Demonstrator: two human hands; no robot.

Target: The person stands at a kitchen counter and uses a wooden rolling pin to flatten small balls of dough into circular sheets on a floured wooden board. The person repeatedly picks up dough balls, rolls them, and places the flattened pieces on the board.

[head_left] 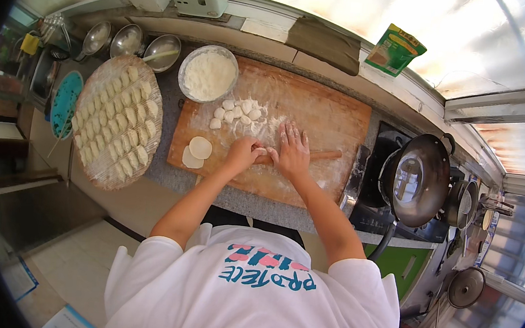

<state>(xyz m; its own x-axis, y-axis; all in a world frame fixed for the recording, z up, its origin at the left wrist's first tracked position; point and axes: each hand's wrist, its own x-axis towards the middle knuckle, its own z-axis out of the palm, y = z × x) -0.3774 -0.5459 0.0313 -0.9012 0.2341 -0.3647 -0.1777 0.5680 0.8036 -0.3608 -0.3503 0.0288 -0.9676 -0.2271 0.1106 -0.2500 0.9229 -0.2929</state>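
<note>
Here, the rolling pin (325,155) lies on the wooden board (320,103) beneath the right hand (292,152), whose grip is spread flat; the left hand (243,154) curls its grip near the pin's left end, holding what, if anything, I cannot tell.

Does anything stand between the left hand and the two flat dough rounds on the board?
Nothing visible: only wooden board lies between the left hand and the dough rounds; the small dough pieces sit farther back.

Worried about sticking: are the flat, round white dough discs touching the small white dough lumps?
Apart: in the head view, brown wooden board shows between discs and lumps.
</note>
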